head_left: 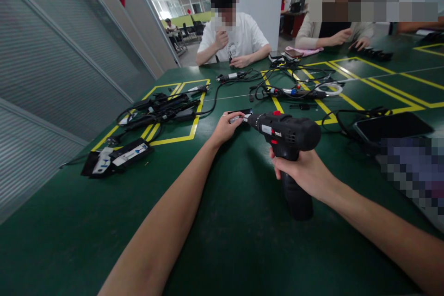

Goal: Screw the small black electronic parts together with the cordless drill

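Observation:
My right hand (301,171) is wrapped round the grip of a black cordless drill (287,132) with red buttons. The drill points forward and to the left, its chuck close to my left hand. My left hand (227,127) rests on the green table, fingers closed on a small silvery piece (236,119). Behind that piece lies a small dark, flat object (247,112), partly covered by the fingers and the drill's nose. Whether the bit touches the silvery piece I cannot tell.
Black cabled devices (169,107) lie inside yellow tape at the left, near dark parts with white labels (132,153). More cables and tools (287,92) spread across the back. A dark-screened phone or tablet (391,127) lies right. Two people sit across the table.

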`<state>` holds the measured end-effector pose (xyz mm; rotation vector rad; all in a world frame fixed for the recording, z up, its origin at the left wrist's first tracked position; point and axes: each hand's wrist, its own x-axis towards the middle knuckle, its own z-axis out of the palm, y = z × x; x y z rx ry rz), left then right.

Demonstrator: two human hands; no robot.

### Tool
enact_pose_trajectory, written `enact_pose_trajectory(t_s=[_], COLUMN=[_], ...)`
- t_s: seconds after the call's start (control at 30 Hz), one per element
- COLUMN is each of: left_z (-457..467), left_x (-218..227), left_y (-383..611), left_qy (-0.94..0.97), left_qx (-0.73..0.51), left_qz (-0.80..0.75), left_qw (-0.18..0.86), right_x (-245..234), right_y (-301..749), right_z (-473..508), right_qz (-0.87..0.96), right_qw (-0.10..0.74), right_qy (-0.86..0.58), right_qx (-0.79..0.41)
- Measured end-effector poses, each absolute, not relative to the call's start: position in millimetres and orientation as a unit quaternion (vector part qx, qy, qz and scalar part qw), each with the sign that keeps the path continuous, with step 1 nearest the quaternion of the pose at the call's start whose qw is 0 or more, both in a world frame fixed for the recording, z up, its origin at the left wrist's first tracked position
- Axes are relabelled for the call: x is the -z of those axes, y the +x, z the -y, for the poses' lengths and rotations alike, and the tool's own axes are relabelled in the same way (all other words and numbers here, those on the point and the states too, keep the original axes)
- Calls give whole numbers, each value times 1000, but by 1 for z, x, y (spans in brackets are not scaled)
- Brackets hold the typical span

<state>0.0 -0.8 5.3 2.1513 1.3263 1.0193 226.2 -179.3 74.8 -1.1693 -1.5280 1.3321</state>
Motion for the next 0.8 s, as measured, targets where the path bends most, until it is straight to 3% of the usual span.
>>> enact_pose_trajectory(t_s=[0.8], left_z=[3], left_x=[-8], left_y=[1], left_qy=[774], left_qx=[-370], left_qz=[-471], left_qw=[204], right_x=[-87], right_y=[225], right_z=[182], right_qz=[607], right_qw=[367], right_qy=[-491], right_qx=[-505])
